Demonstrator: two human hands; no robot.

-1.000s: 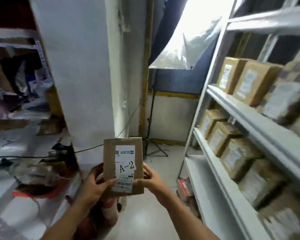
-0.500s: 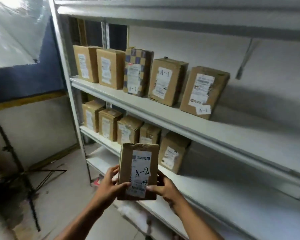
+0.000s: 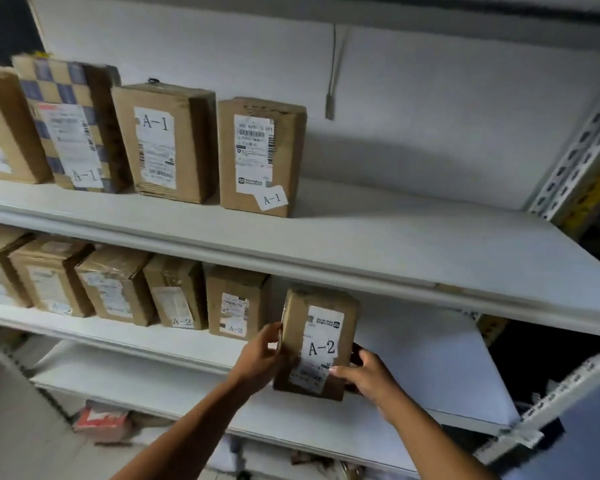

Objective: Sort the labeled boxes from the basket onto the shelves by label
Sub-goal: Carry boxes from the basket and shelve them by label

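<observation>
Brown cardboard box with white "A-2" label [image 3: 317, 344] is held upright between both hands. Left hand [image 3: 260, 358] grips its left edge, fingers curled round it; right hand [image 3: 364, 374] clasps the lower right corner, thumb across the front. Landmark: white metal middle shelf [image 3: 194, 344]. The box sits at its front edge, just right of the row of brown A-2 boxes [image 3: 238, 303]. Above the shelf stands the row of brown A-1 boxes [image 3: 260, 155].

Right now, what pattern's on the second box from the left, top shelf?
A blue and tan checkerboard on the box, with a white label marked A-1. Head view.
</observation>
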